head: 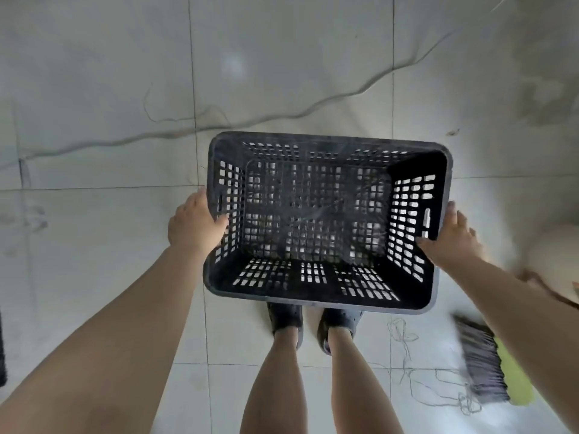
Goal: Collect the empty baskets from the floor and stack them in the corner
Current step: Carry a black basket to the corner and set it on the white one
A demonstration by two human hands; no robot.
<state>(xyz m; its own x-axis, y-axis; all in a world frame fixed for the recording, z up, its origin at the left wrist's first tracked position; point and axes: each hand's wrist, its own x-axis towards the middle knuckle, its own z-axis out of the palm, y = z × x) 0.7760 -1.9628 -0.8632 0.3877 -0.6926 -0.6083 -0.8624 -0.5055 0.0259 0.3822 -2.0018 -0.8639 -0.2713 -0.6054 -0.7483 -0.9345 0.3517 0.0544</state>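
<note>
The basket (326, 220), dark slotted plastic and empty, sits at the centre of the view, held level and mouth-up above the feet. The left hand (194, 225) clamps the short wall at 9 o'clock, thumb hooked inside over the rim; the right hand (451, 236) does the same at 3 o'clock, its thumb inside by the handle slot. Gripping both short ends probably keeps the load balanced and the opening facing up, which should let it nest straight onto others. Light floor tiles (109, 89) show through the slots, so nothing lies inside.

The shoes (285, 317) at 6 o'clock are half covered by the near rim. A broom (482, 364) lies at 4 o'clock, blurred, with loose thread (404, 336) beside it. A pale rounded shape at 3 o'clock is cut off and hard to identify. Neither the corner nor any other basket is in view.
</note>
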